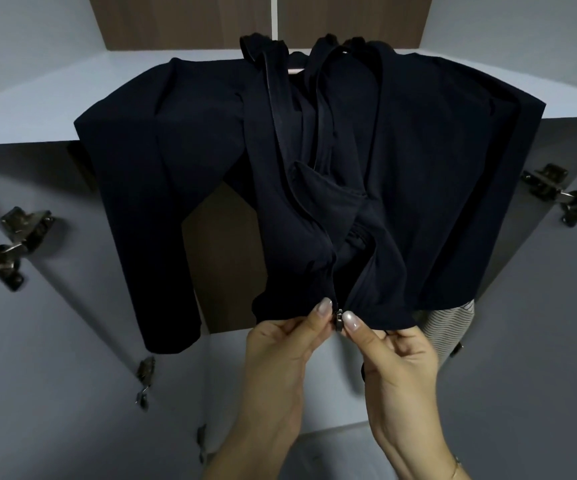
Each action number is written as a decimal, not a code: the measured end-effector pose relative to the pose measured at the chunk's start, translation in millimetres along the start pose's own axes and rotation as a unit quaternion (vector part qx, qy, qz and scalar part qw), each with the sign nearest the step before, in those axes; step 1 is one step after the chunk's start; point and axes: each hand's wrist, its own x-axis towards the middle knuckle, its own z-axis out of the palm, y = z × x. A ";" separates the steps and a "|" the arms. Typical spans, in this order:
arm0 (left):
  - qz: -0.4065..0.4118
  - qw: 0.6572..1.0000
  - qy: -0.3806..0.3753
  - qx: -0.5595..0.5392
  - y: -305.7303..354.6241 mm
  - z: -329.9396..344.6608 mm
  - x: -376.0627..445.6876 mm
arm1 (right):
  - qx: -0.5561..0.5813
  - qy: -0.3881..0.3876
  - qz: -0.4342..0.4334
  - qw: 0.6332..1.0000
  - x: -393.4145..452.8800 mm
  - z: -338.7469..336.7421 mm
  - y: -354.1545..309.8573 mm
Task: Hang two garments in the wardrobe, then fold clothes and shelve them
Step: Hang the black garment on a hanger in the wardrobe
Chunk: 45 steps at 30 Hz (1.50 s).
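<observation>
1. A dark jacket (315, 174) hangs in the open wardrobe (37, 109).
2. The left hand (280, 355) pinches the jacket's hem beside the zipper slider (339, 318).
3. The right hand (398, 362) pinches the hem on the slider's other side.

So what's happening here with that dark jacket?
A person is working on a dark navy zip-up jacket that hangs inside an open wardrobe. Both hands are at its bottom hem: the left hand pinches the fabric on one side of the zipper, and the right hand pinches the other side by the slider. The front is unzipped above. A striped garment peeks out behind.
</observation>
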 end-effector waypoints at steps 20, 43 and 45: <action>-0.006 0.992 0.013 0.128 -18.8 -22.0 8.2 | -0.095 0.056 0.038 0.993 5.7 -3.3 5.2; 0.114 0.901 0.101 0.406 -27.8 -26.4 3.9 | 0.066 -0.004 0.420 0.905 18.8 -10.3 -14.7; 0.113 0.898 0.084 0.416 -24.8 -27.3 5.1 | 0.061 -0.015 0.421 0.905 23.1 -8.2 -14.8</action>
